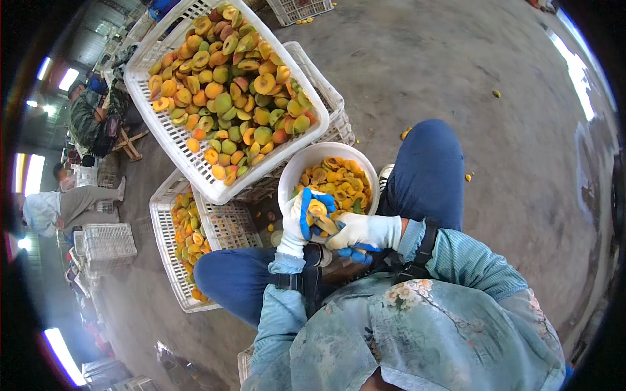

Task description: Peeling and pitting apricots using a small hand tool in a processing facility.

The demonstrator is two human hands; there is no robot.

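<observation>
My left hand [296, 222], in a white knit glove with blue-coated fingers, holds a cut yellow stone-fruit half [318, 209] over the near rim of a white bucket [287, 168]. My right hand [362, 231], gloved alike, grips a small tool whose metal part [326, 224] meets the fruit. Its exact kind is hard to tell, as the glove covers the handle. Inside the bucket lie many pieces of yellow fruit flesh [342, 181], a few green bits among them. Beyond the bucket, a white plastic crate [274, 176] bears a heap of halved peaches or apricots [220, 102].
Beneath the heaped crate stands another white crate [337, 100]. At left, a lower crate [159, 229] also contains fruit halves [188, 239]. Fruit scraps [406, 133] dot the concrete floor [513, 185]. Farther left, a person [73, 205] sits near stacked crates [108, 247].
</observation>
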